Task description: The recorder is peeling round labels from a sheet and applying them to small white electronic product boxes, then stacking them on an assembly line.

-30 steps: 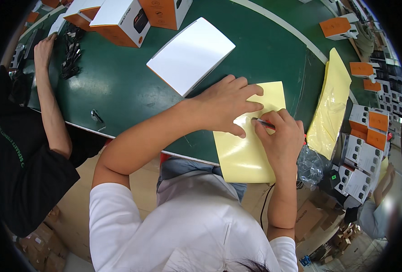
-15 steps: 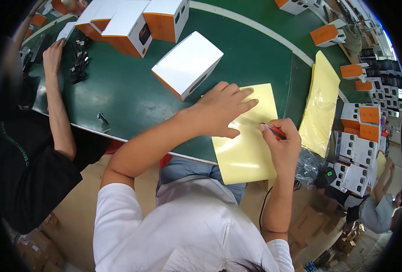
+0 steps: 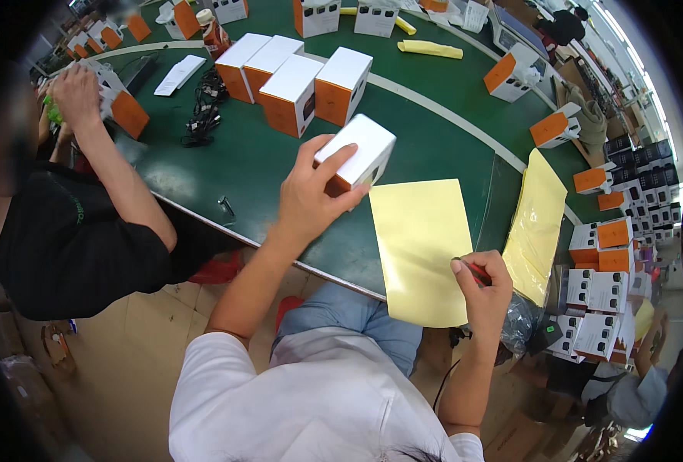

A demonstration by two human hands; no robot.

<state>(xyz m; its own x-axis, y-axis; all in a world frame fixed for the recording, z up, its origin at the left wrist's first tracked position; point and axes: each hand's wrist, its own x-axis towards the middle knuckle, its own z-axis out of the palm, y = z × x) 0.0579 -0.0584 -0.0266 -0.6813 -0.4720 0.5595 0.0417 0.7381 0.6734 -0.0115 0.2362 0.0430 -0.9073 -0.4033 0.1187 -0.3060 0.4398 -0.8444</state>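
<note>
My left hand point(image 3: 304, 183) grips a white-and-orange box point(image 3: 363, 148), thumb on the near side and fingers over the top. The box is tilted, above or on the green table just beyond the yellow sheet point(image 3: 418, 231). That glossy sheet lies flat, its near end jutting past the table edge. At the sheet's right edge, my right hand point(image 3: 486, 291) is closed round a small red-and-black tool point(image 3: 477, 271). Its kind is hard to tell, since the fingers cover most of it.
Several white-and-orange boxes point(image 3: 289, 88) stand at the far left, beside black cables point(image 3: 205, 112). A plastic-wrapped stack of yellow sheets point(image 3: 536, 231) lies to the right. Past it are piled boxes point(image 3: 597, 289). A co-worker in black point(image 3: 99, 223) handles a box on my left.
My left hand has left the yellow sheet and taken hold of the white-and-orange box beyond it. My right hand still holds the red-and-black tool. The view has shifted, showing more of the far table.
</note>
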